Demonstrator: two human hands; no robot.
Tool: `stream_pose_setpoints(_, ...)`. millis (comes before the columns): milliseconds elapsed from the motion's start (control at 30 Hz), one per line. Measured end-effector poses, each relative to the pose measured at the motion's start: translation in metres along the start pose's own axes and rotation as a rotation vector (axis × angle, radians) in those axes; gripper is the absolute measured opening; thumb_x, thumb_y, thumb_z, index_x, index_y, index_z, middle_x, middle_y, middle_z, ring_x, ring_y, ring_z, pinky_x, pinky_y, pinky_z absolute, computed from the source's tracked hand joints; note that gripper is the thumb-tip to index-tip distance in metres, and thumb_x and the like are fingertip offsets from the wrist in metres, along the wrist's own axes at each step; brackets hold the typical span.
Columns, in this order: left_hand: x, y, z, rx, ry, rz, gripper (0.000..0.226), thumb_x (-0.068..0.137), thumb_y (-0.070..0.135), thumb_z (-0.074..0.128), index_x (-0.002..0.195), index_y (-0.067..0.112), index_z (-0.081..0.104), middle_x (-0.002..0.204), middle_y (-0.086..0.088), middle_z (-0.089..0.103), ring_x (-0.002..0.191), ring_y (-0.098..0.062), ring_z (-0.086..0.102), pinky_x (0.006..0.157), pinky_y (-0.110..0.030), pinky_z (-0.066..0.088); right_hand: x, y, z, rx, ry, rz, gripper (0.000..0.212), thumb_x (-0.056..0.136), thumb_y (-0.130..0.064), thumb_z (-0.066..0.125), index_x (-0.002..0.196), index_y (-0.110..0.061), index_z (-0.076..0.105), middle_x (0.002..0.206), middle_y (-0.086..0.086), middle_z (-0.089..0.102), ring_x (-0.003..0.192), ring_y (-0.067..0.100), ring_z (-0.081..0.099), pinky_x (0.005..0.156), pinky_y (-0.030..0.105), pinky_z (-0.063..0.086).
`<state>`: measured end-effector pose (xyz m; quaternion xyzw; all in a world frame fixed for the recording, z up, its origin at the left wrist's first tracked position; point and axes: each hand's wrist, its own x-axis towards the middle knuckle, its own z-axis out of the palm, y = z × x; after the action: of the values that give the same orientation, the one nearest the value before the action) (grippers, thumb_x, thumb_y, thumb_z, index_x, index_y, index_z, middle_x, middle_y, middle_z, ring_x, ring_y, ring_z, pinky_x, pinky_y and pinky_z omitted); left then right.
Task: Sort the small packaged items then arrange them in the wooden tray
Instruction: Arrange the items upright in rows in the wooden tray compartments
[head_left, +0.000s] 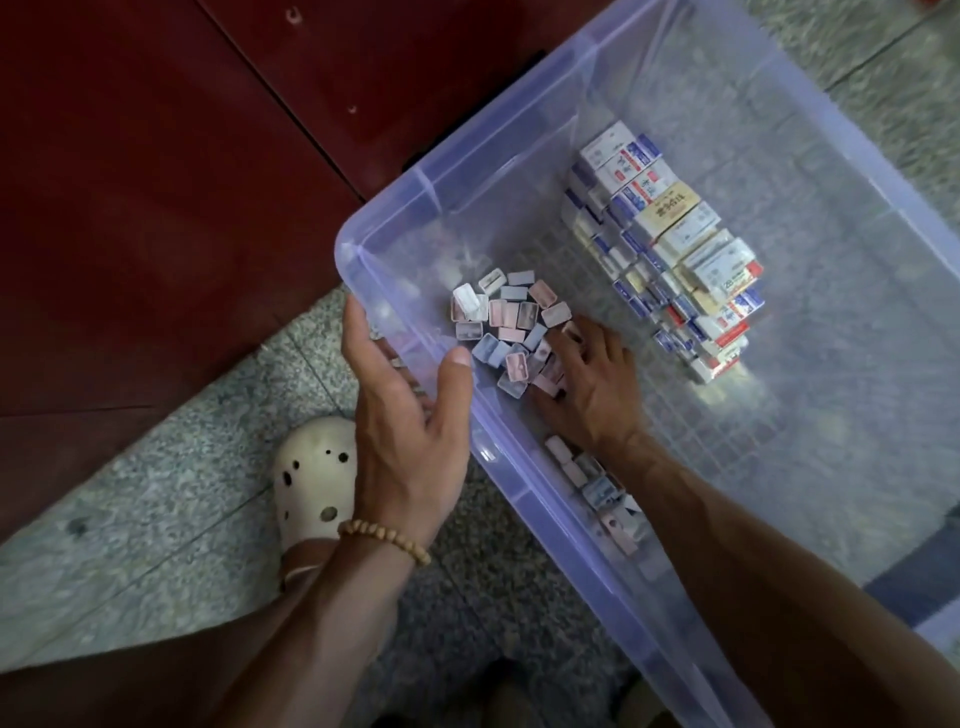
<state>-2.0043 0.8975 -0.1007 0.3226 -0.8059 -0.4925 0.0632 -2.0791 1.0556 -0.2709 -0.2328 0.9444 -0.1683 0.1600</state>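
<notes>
A clear plastic bin (467, 171) stands tilted on the floor. A loose pile of tiny pink, white and blue packets (506, 322) lies in its near-left corner. More of the small packets (597, 488) lie along the near wall. Stacked printed boxes (670, 239) form a heap in the middle of the bin. My left hand (410, 415) holds the bin's near wall, thumb inside, fingers outside. My right hand (587, 384) reaches into the bin with fingers spread over the packet pile. No wooden tray is in view.
Dark red wooden panels (156, 182) fill the upper left. The floor (156, 519) is speckled grey stone tile. A foot in a cream perforated clog (311, 478) stands just left of my left wrist, close to the bin.
</notes>
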Motion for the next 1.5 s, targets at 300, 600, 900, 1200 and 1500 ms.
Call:
stream_pose_setpoints(300,0.001,0.004,-0.001,0.014,0.012,-0.04,0.079,0.091,0.041,0.056,0.153,0.027,0.008,0.132,-0.002,0.057,0.092,-0.003,0.064,0.067,-0.011,0.051,0.009,-0.006,-0.007,-0.115,0.026,-0.089,0.051,0.082,-0.048,0.047,0.108,-0.005,0.06,0.115,0.022,0.057,0.096,0.041,0.054,0.067,0.044,0.052)
stream_pose_setpoints(600,-0.006,0.003,0.001,0.046,0.031,-0.081,0.076,0.094,0.039,0.056,0.153,0.028,0.01,0.115,0.008,0.057,0.082,-0.003,0.063,0.062,-0.009,0.048,0.011,-0.006,-0.009,-0.091,0.017,-0.068,0.03,0.087,-0.025,0.063,0.109,-0.004,0.064,0.119,0.024,0.056,0.094,0.044,0.058,0.058,0.038,0.046)
stream_pose_setpoints(900,-0.017,0.012,-0.002,0.05,0.003,-0.137,0.074,0.091,0.042,0.055,0.152,0.03,0.014,0.114,0.013,0.052,0.085,-0.006,0.061,0.061,-0.02,0.052,0.014,-0.016,-0.029,0.468,0.029,0.292,0.019,0.086,-0.018,0.06,0.101,-0.013,0.071,0.111,0.011,0.059,0.09,0.028,0.058,0.068,0.031,0.05)
stream_pose_setpoints(1200,-0.025,0.034,-0.032,-0.017,0.19,-0.133,0.018,0.094,0.032,0.056,0.112,0.03,0.057,0.115,0.005,0.058,0.097,-0.005,0.058,0.07,-0.014,0.046,0.0,-0.062,-0.117,1.472,-0.039,0.726,0.018,0.098,-0.013,0.056,0.081,-0.012,0.051,0.068,0.007,0.053,0.052,0.017,0.05,0.046,0.028,0.041)
stream_pose_setpoints(1500,-0.006,0.103,-0.038,-0.045,0.027,0.079,0.007,0.093,0.021,0.059,0.098,0.025,0.063,0.106,0.009,0.057,0.091,0.009,0.056,0.068,-0.009,0.047,-0.003,-0.112,-0.208,1.976,0.084,0.771,0.009,0.094,-0.018,0.06,0.09,-0.011,0.057,0.071,0.006,0.058,0.056,0.017,0.055,0.045,0.024,0.046)
